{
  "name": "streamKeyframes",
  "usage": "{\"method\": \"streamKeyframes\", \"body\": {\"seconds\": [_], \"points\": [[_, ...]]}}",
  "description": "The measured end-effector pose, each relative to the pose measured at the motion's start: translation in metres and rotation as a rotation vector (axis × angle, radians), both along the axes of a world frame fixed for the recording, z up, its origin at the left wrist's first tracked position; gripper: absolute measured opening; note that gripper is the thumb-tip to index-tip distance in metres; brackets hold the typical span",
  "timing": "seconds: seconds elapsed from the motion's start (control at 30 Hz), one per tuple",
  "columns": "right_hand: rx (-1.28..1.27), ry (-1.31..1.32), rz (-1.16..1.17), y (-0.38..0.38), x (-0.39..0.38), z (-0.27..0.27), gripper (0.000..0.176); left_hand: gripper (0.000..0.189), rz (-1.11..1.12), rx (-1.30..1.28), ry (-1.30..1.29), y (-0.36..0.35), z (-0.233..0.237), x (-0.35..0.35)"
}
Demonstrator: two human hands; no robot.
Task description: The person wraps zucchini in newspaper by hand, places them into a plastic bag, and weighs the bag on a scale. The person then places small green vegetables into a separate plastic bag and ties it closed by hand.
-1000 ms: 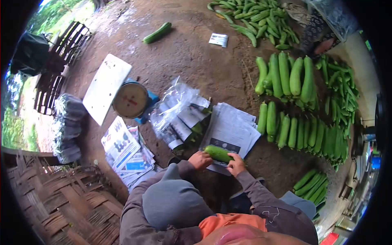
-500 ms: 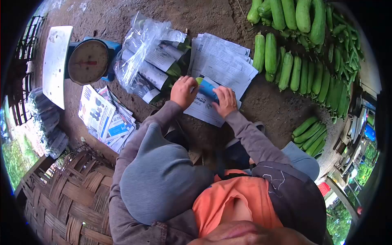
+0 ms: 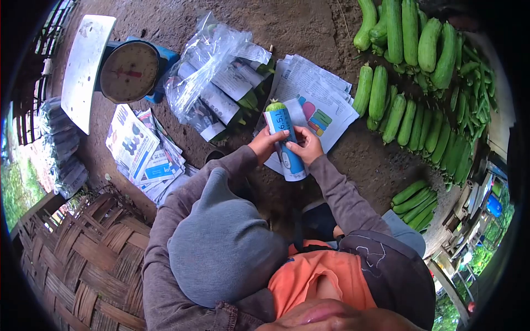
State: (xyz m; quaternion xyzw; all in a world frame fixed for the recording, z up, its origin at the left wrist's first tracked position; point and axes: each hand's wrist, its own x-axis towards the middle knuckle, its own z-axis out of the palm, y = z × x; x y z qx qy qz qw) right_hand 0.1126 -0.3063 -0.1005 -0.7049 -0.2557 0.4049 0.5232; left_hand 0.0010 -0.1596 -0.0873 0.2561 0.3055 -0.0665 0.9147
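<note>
Both of my hands hold a green gourd rolled in blue-and-white printed newspaper point(image 3: 292, 161). My left hand point(image 3: 266, 146) is closed around its left side, and my right hand point(image 3: 308, 144) grips the right side with the thumb on the paper. The gourd's green tip shows at the roll's upper end; the rest is hidden by paper. Beneath and beyond the roll lies a stack of newspaper sheets point(image 3: 340, 114) on the ground. To its left, a clear plastic bag point(image 3: 190, 91) holds several paper-wrapped gourds point(image 3: 219, 103).
A blue dial scale point(image 3: 130, 71) with a white pan point(image 3: 88, 69) stands at the upper left. Below it lies a newspaper pile point(image 3: 135, 143). Rows of unwrapped gourds point(image 3: 394, 118) and a smaller group point(image 3: 415, 204) lie right. A woven bamboo surface point(image 3: 91, 259) is lower left.
The gourd, earlier low over the sheets with my hands at its ends, is now raised toward me and upright in view, rolled in paper. A colourfully printed sheet now tops the stack.
</note>
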Motion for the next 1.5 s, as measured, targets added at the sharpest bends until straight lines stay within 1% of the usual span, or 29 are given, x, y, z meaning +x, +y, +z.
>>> {"method": "streamKeyframes", "body": {"seconds": [0.07,0.1,0.13,0.2,0.3,0.33,0.4,0.43,0.47,0.5,0.53,0.57,0.6,0.63,0.67,0.73,0.77,0.87,0.93,1.03,1.07,1.13,1.2,1.27,1.3,1.33,1.43,1.47,1.5], "points": [[0.052,-0.648,0.13,0.003,0.014,0.011,0.06,0.041,0.057,0.083,-0.015,0.006,0.008,0.003],[0.0,-0.794,0.0,0.013,0.02,0.033,0.058,0.045,0.099,0.097,-0.011,0.008,0.017,0.008],[-0.106,-0.604,-0.257,0.018,0.021,0.041,0.056,0.047,0.113,0.093,-0.037,0.011,0.02,0.013],[-0.092,-0.11,-0.388,0.021,0.037,0.026,0.056,0.048,0.144,0.164,-0.104,0.015,0.027,0.021],[-0.051,0.048,-0.113,0.047,0.031,0.066,0.061,0.049,0.224,0.253,-0.049,0.024,0.041,0.036],[-0.057,-0.249,0.047,0.059,0.028,0.085,0.067,0.05,0.213,0.313,-0.063,0.03,0.047,0.038],[-0.036,-0.58,-0.022,0.072,0.025,0.087,0.069,0.051,0.181,0.432,-0.097,0.045,0.052,0.044],[-0.035,-0.532,-0.02,0.075,0.031,0.085,0.069,0.057,0.022,0.65,-0.125,0.064,0.044,0.044],[-0.037,-0.482,-0.019,0.075,0.041,0.082,0.068,0.058,-0.21,0.996,-0.034,0.091,0.077,0.039],[-0.041,-0.432,-0.019,0.077,0.047,0.079,0.068,0.056,-0.214,1.717,0.108,0.103,0.087,0.033],[-0.06,-0.48,0.044,0.082,0.052,0.082,0.067,0.063,-0.154,2.035,0.02,0.129,0.096,0.029],[-0.078,-0.529,0.107,0.089,0.058,0.09,0.066,0.071,-0.242,2.327,0.197,0.15,0.093,0.025],[-0.095,-0.579,0.168,0.095,0.063,0.094,0.065,0.07,-0.299,2.413,0.338,0.167,0.09,0.021],[-0.067,-0.638,0.211,0.103,0.065,0.089,0.065,0.068,-0.326,2.373,0.41,0.18,0.086,0.018],[-0.056,-0.624,0.245,0.112,0.065,0.086,0.064,0.062,-0.296,2.285,0.385,0.191,0.082,0.016],[-0.04,-0.598,0.314,0.135,0.061,0.084,0.061,0.054,-0.386,2.227,0.369,0.207,0.074,0.021],[-0.05,-0.6,0.311,0.147,0.06,0.081,0.06,0.052,-0.326,2.181,0.344,0.21,0.071,0.025],[-0.254,-0.142,0.243,0.181,0.062,0.08,0.061,0.05,-0.143,2.066,0.245,0.217,0.082,0.036],[-0.248,-0.146,0.249,0.207,0.064,0.08,0.062,0.051,-0.01,2.023,0.146,0.221,0.08,0.04],[-0.081,-0.489,0.264,0.248,0.063,0.045,0.058,0.053,0.014,2.014,0.076,0.219,0.081,0.043],[-0.083,-0.56,0.25,0.262,0.059,0.049,0.054,0.053,0.001,1.986,0.066,0.217,0.085,0.045],[-0.113,-0.919,0.199,0.289,0.051,0.041,0.045,0.05,0.101,2.007,-0.029,0.218,0.075,0.044],[-0.042,-0.8,0.035,0.295,0.048,0.021,0.044,0.045,-0.021,1.971,0.074,0.213,0.074,0.039],[-0.141,-0.895,-0.012,0.304,0.043,0.01,0.047,0.052,-0.087,1.978,0.096,0.196,0.077,0.027],[-0.073,-0.785,-0.005,0.297,0.045,0.019,0.048,0.054,-0.089,2.01,0.117,0.185,0.081,0.021],[-0.02,-0.78,0.004,0.288,0.05,0.023,0.05,0.055,-0.093,2.045,0.138,0.176,0.085,0.013],[0.198,-0.989,-0.022,0.239,0.096,0.055,0.049,0.057,-0.078,2.146,0.262,0.148,0.072,-0.026],[0.206,-1.086,-0.059,0.218,0.122,0.065,0.046,0.056,-0.049,2.175,0.298,0.135,0.068,-0.041],[0.199,-1.134,-0.095,0.194,0.15,0.079,0.041,0.053,-0.042,2.184,0.24,0.123,0.06,-0.059]]}}
